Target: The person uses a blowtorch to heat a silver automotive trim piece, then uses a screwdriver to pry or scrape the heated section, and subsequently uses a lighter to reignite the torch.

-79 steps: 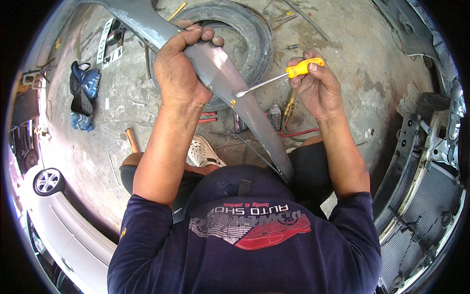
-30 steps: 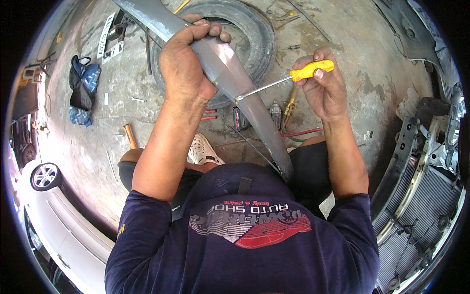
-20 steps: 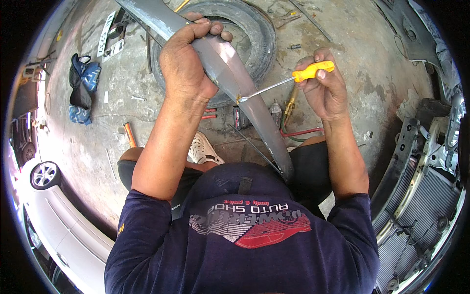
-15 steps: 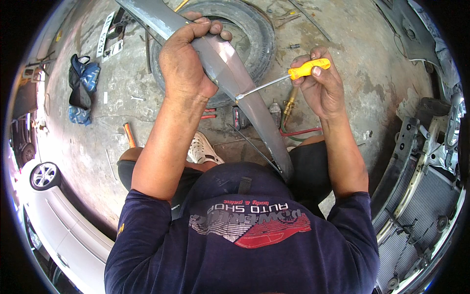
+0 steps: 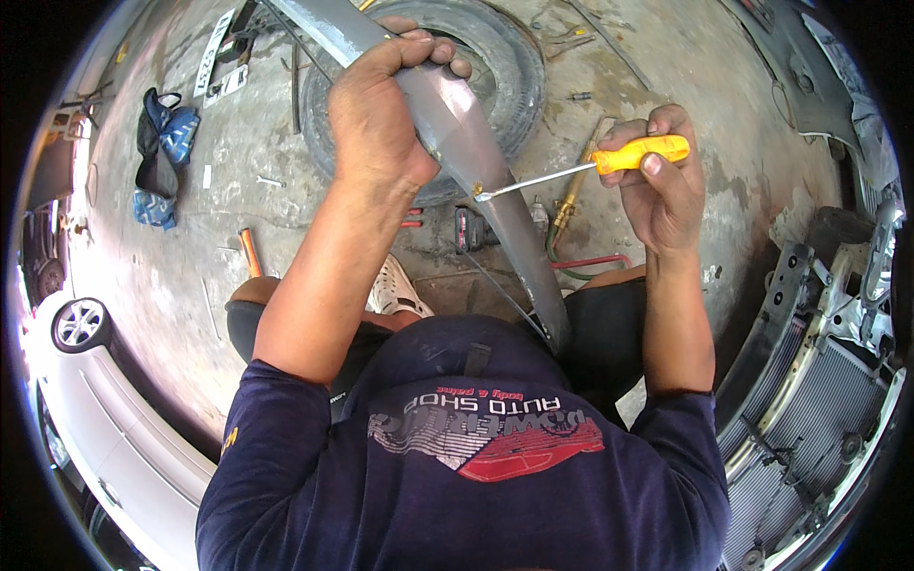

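A long, bent grey panel (image 5: pixel 466 143), which looks like a car body trim piece, slants from the far left down to my right thigh. My left hand (image 5: pixel 381 124) is closed round its far part, fingers curled over the edge. In my right hand (image 5: pixel 665 205) is a screwdriver with a yellow handle (image 5: pixel 643 154), pinched between thumb and fingers. Its shaft points left, and the tip lies at a small whitish, rusty spot (image 5: pixel 479 193) on the panel's edge. Whether the tip presses on the panel or just hovers, I cannot tell.
Behind the panel a tyre (image 5: pixel 522 100) lies flat. A brass torch (image 5: pixel 571 200) with red and green hoses and a dark battery-like block (image 5: pixel 468 228) sit beyond my knees. Left are a wrench (image 5: pixel 270 181), a blue bag (image 5: pixel 155 181) and a white car (image 5: pixel 119 409); right, a radiator (image 5: pixel 790 457).
My right hand has moved right and slightly nearer with the screwdriver, whose shaft now slopes less. The panel and my left hand appear slightly farther right, partly because the view has shifted.
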A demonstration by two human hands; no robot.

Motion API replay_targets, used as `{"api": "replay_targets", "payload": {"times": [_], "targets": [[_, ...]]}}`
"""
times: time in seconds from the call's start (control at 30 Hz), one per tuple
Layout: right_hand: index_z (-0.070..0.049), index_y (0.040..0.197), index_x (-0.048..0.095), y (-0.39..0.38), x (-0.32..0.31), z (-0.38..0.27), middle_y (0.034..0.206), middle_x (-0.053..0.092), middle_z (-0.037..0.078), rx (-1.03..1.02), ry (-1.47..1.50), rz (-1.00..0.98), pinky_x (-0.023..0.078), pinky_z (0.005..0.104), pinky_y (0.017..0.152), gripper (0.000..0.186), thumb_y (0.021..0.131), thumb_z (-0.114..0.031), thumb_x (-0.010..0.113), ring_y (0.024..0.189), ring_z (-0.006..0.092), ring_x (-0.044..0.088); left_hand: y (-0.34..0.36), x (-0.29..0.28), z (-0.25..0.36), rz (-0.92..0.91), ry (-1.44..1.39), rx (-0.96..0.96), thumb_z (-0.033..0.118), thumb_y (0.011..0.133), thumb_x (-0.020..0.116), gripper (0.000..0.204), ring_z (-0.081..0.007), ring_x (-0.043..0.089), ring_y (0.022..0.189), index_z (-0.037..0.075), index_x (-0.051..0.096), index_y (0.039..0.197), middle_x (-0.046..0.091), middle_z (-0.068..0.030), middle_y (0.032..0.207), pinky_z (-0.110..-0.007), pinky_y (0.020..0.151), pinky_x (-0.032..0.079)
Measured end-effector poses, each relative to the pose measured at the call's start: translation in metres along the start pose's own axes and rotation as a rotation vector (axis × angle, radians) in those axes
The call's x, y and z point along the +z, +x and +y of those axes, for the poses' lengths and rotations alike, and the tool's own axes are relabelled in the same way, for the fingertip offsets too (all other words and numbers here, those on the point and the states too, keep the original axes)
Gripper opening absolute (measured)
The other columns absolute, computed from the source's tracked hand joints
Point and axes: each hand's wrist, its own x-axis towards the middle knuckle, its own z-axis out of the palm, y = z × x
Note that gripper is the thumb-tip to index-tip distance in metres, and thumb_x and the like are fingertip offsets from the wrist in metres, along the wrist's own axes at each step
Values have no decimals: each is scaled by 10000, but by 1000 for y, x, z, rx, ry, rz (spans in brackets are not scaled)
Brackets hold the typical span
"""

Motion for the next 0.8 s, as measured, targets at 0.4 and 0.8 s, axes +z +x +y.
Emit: {"api": "replay_targets", "payload": {"times": [0.4,0.8], "targets": [[-102,1201,424,8,10,-13,1086,711,308,-49,-165,-48,604,352,794,360,969,-150,697,979,320,730,3,-5,-2,-4,23,3,-22,934,547,141,-246,622,818,22,526,1067,614,-145,877,-391,794,582],[-99,1189,424,10,13,-17,1059,723,295,-86,-251,-78,614,341,785,363,970,-168,704,957,299,742,5,-7,-2,-31,35,-9,-6,945,539,136,-255,626,813,34,516,1073,623,-135,879,-387,796,579]]}}
